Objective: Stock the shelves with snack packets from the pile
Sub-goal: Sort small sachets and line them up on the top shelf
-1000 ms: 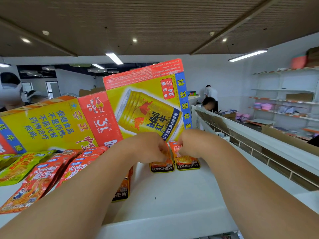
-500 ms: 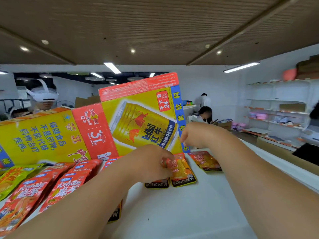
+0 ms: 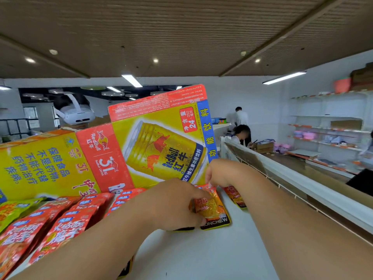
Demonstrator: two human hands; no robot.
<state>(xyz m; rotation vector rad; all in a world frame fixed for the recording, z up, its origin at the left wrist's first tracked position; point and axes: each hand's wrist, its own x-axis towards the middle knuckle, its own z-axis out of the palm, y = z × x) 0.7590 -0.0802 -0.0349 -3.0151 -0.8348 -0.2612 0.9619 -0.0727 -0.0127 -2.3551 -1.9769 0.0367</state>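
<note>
Our left hand (image 3: 175,203) grips the orange packet (image 3: 212,209), its long axis running six to twelve o'clock over the shelf (image 3: 201,259); our right hand (image 3: 222,172), at one o'clock, pinches its top edge, nearest the laid packet (image 3: 235,197).

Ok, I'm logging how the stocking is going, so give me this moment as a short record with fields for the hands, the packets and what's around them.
left hand: grips a bunch of orange packets, their bottom edges on the shelf
right hand: pinches the top edge of the front packet
lone packet: lies flat on the shelf, just right of the bunch
left of hands: red packets in rows, green packets beyond
behind: Red Bull carton, tilted
</note>
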